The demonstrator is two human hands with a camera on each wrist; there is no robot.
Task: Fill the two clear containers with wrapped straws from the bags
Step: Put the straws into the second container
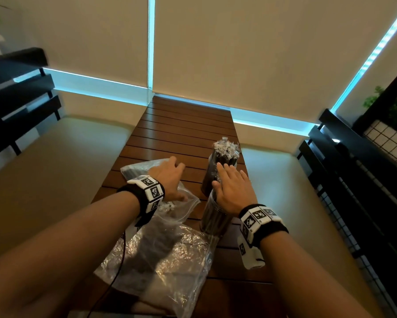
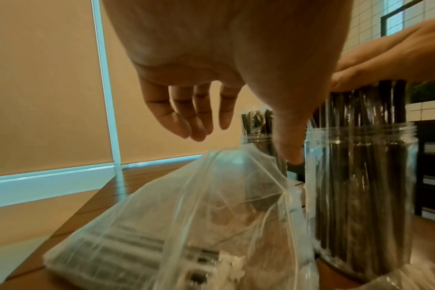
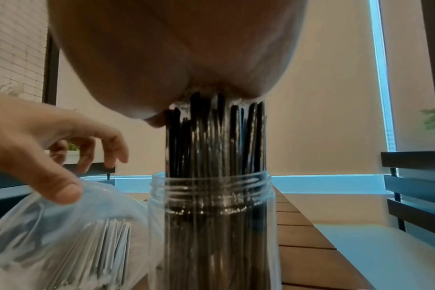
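Two clear containers stand on the wooden slatted table [image 1: 183, 125]. The far container [image 1: 218, 171] is packed with dark wrapped straws whose white wrapper ends [image 1: 226, 149] stick out. My right hand [image 1: 233, 187] lies flat, fingers straight, on the straw tops [image 3: 216, 125] of the near container [image 1: 213, 219], and its palm [image 3: 176, 58] presses on them. My left hand [image 1: 170, 177] hovers with relaxed fingers [image 2: 194, 117] over a clear plastic bag [image 2: 186, 215] of wrapped straws and holds nothing.
A second, crumpled clear bag [image 1: 163, 255] lies at the table's near end, and another bag [image 1: 142, 167] lies beyond my left hand. Cushioned benches flank the table, with black slatted backrests [image 1: 344, 180] at both sides. A cable [image 1: 119, 260] hangs from my left wrist.
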